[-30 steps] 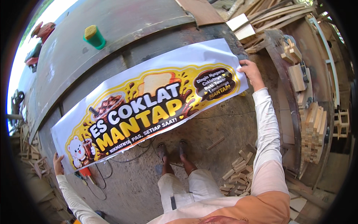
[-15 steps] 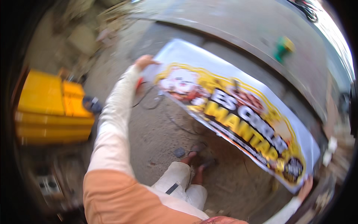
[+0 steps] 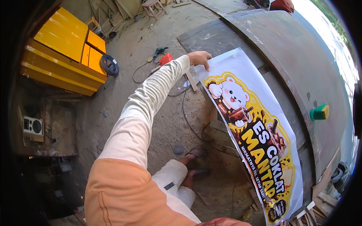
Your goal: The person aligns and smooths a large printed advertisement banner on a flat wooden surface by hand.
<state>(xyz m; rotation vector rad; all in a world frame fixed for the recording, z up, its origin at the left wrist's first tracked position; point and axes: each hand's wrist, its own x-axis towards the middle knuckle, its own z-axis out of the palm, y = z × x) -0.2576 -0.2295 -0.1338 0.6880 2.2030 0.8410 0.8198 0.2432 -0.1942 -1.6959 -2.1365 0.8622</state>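
A long printed banner [image 3: 277,100] with a white border, a cartoon white bear, chocolate drinks and bold lettering stretches over the dark work surface [image 3: 205,32]. My left hand [image 3: 200,59] pinches its far left corner, thumb and fingers closed on the edge. At the bottom of the view only the fingertips of my right hand [image 3: 282,223] show, gripping the near end of the banner. The sheet runs taut between both hands, and its near-side edge hangs slightly over the surface's edge.
A green and yellow container [image 3: 319,112] stands on the board to the right. Left are a yellow cabinet [image 3: 62,35] with a black wheel [image 3: 109,65], a green drill [image 3: 160,49] and a loose cable [image 3: 184,109] on the floor. Wood scraps [image 3: 309,214] lie bottom right.
The view has turned, so the banner now runs more steeply toward me. Both hands still hold it; the right has slipped almost out of the lower edge.
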